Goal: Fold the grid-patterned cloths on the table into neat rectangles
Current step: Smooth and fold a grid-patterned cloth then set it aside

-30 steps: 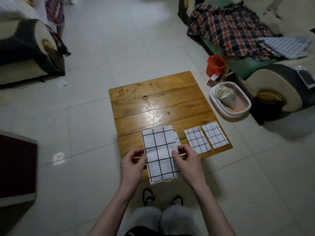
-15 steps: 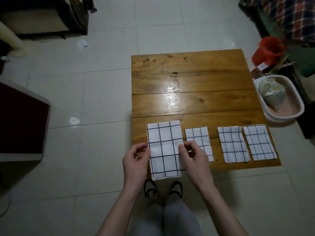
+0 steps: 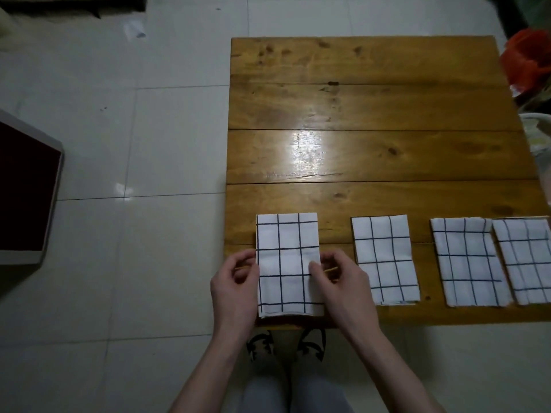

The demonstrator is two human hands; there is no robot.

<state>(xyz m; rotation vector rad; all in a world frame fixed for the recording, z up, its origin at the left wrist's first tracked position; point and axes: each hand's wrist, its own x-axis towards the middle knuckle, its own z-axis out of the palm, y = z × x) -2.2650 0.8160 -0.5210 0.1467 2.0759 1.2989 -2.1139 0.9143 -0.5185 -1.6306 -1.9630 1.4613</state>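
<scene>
White cloth (image 3: pixel 287 265) lies at the table's (image 3: pixel 372 114) near-left corner; my left hand (image 3: pixel 235 289) and right hand (image 3: pixel 340 284) pinch its side edges. Uneven tugging could skew the layers.

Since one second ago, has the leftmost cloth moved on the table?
Yes. The leftmost cloth moved away from the person: before, its near end hung over the near edge of the table; now it lies on the wood.

We can read no text, label, brand or number anywhere here. The cloths (image 3: pixel 288 265) on the table (image 3: pixel 378 150) carry only a pattern of dark lines, without any letters.
</scene>
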